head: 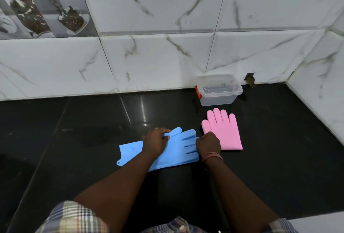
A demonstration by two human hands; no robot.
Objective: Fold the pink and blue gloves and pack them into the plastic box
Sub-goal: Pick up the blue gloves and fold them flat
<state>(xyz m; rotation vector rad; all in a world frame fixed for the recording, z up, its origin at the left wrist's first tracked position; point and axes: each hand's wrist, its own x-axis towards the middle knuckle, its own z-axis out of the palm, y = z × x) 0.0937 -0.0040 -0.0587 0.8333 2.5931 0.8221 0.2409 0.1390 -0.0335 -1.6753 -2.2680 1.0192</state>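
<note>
**Both hands on the blue glove**

The left hand (156, 140) lies on the blue glove (175, 152) near its thumb, fingers curled, the thumb pressing against the glove's upper edge — it appears to pinch the material there. The right hand (208, 143) sits at the tips of the blue glove's fingers with its own fingers curled under, out of sight; it seems to grip those tips, though the hold itself is hidden. A band (212, 156) circles the right wrist.

Counted: one blue glove, lying flat on the black countertop (74, 139) with its fingers pointing right; one pink glove (226, 132), flat, just beside it on the right, fingers pointing toward the wall; one plastic box (219, 90) — clear, lidless, with a red latch — standing near the pink glove against the marble-tiled wall (158, 56).
</note>
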